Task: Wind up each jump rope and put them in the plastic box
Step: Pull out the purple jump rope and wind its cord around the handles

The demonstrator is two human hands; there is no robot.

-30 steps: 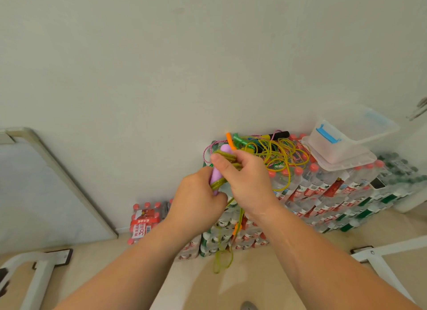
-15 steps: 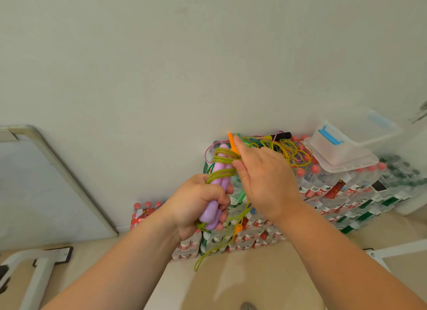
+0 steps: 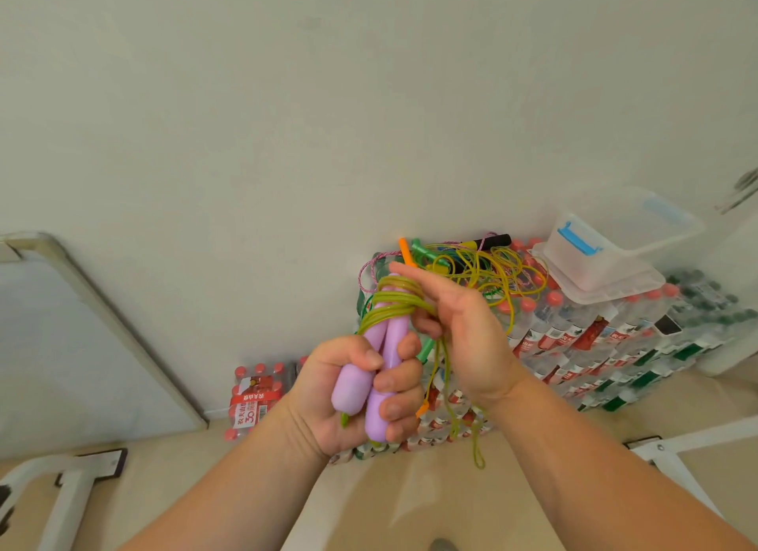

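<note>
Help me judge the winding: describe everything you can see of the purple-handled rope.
The rope has two smooth lilac handles, plastic-looking with rounded ends, held side by side and tilted. The left hand grips both. A thin, glossy yellow-green cord is wrapped several turns around their upper part. The right hand holds the cord beside the wraps, index finger extended. The unwound rest hangs free below in a loose loop.

Soft, even indoor light, fairly bright, without glare. Faint shadows lie on the floor (image 3: 410, 501). Wide-angle distortion bends the edges, and the far plastic box (image 3: 594, 271) looks slightly soft.
</note>
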